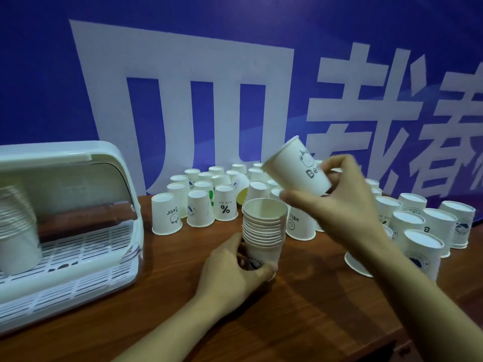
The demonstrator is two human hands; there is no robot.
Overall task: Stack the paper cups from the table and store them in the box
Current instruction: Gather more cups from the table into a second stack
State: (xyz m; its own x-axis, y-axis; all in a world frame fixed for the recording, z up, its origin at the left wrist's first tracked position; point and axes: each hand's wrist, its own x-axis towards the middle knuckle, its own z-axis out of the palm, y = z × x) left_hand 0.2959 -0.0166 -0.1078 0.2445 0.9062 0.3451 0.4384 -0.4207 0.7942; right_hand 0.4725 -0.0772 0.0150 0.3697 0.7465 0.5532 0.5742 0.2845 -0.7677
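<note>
The left hand (235, 267) held the stack (264, 228) upright on the bench (300, 309), while the right hand (337, 199) gripped a tilted cup (298, 168) above it. A crooked insertion could tip the stack into the nearby upside-down cups (198, 205); the box (65, 218) stood open at the left

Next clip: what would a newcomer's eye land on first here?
Centre: the left hand grips a stack of cups upright on the table, while the right hand holds a single cup tilted above it. Behind, many loose cups stand upside down, and at left an open box already holds a stack.
</note>
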